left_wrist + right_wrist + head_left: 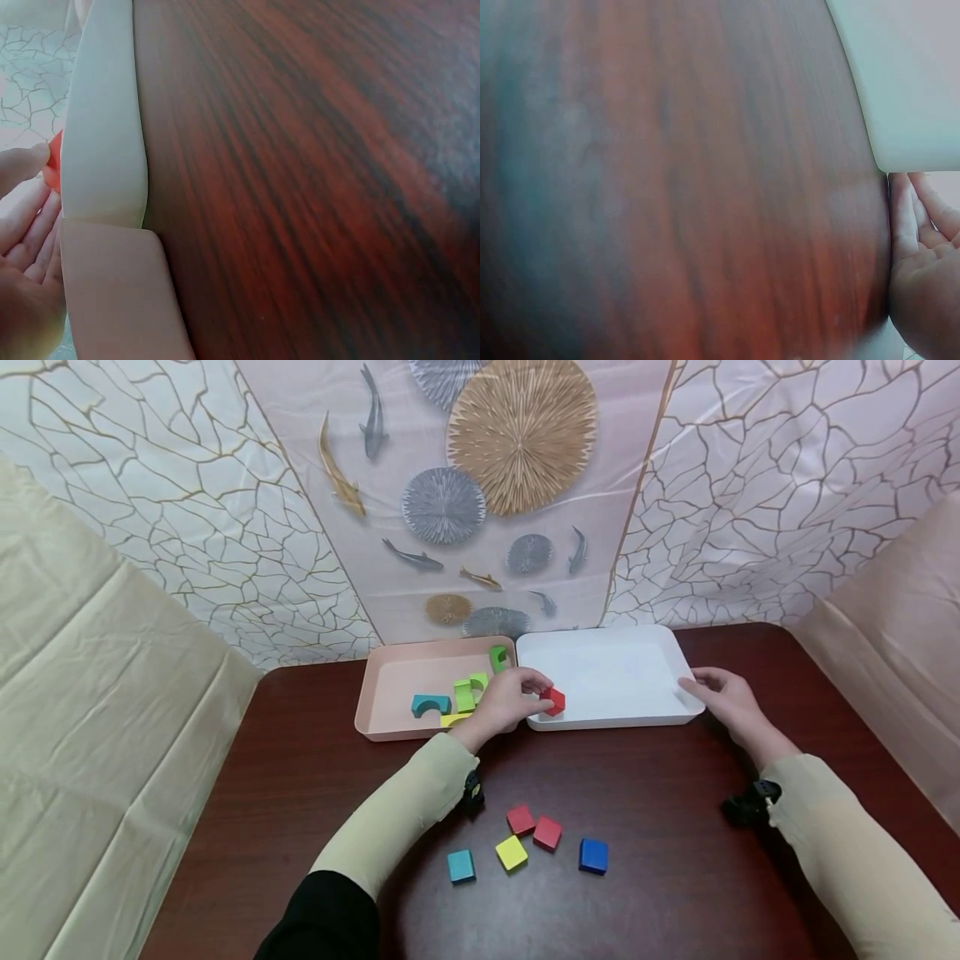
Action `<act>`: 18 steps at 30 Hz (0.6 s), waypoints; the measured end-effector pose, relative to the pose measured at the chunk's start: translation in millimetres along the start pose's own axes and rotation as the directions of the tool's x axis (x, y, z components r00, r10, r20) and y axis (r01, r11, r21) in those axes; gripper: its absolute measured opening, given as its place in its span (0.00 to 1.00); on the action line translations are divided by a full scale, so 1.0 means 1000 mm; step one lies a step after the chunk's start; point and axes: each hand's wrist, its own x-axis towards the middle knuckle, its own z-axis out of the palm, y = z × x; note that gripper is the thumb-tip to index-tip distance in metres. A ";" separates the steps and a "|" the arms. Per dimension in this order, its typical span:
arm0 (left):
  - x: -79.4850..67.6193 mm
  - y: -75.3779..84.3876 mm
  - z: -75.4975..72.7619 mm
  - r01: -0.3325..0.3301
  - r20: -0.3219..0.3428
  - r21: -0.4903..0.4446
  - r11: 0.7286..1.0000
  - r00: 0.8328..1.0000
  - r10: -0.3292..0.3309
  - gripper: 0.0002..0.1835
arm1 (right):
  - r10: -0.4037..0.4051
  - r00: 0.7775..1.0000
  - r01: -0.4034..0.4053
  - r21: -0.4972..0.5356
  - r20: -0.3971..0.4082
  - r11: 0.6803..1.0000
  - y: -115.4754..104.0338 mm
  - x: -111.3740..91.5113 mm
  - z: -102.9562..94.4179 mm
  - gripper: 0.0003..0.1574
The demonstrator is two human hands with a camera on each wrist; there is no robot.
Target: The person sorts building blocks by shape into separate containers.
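My left hand (506, 700) pinches a red block (553, 701) between thumb and fingers over the left end of the white tray (607, 672). In the left wrist view the red block (54, 162) shows only partly, behind the tray wall. At the other end, my right hand (726, 697) holds the white tray's right edge, thumb at the rim. The right wrist view shows its fingers (904, 217) reaching to the tray wall, fingertips hidden. A pink tray (386, 693) adjoins on the left, holding green blocks (465, 695), a teal arch block (431, 703) and a yellow block (453, 720).
Nearer me on the dark wooden table (660, 860) lie a teal block (461, 866), a yellow block (512, 853), a blue block (593, 856) and two red blocks (547, 832). A patterned cloth (300, 543) hangs behind the table.
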 end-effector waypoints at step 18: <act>0.004 -0.003 -0.005 -0.041 0.063 0.026 0.999 0.997 0.039 0.12 | -0.021 1.000 0.021 0.003 -0.011 1.000 0.000 -0.001 0.001 0.45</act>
